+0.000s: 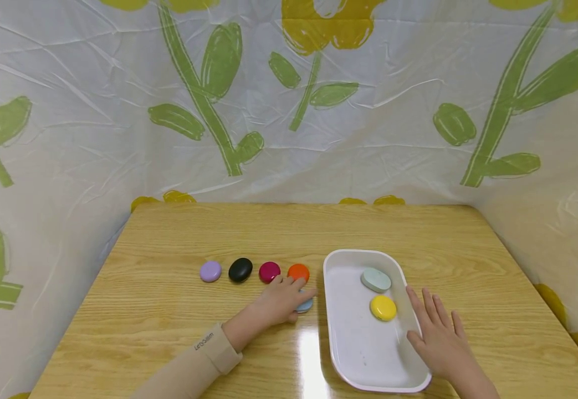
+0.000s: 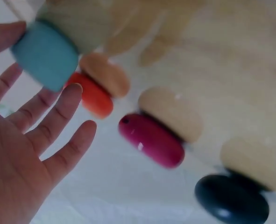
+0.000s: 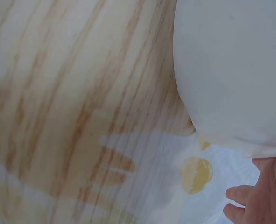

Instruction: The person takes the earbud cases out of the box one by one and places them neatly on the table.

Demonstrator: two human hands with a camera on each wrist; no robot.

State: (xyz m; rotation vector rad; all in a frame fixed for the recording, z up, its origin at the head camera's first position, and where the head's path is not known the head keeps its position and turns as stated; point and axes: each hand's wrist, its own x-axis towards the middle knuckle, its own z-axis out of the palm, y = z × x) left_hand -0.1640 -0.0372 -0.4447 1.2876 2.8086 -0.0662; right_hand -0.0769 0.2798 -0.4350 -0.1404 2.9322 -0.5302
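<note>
My left hand (image 1: 281, 302) reaches over a light blue rounded piece (image 2: 45, 55) left of the white tray, thumb and fingers on opposite sides of it. The piece appears still low against the table. Just beyond the fingertips lie an orange piece (image 1: 298, 272) and a dark pink one (image 1: 270, 271), all smooth and pebble-like. My right hand (image 1: 440, 338) is at the right wall of the white tray (image 1: 338, 354), fingers spread and straight, holding nothing. Inside the tray sit a pale green oval piece (image 1: 376, 280) and a yellow round one (image 1: 383, 308).
Farther left in the same row are a black oval piece (image 1: 240, 270) and a lilac one (image 1: 210, 271). All stand on a wooden table (image 1: 169, 233). A flower-printed plastic sheet (image 1: 119, 100) rises behind the table and on both sides.
</note>
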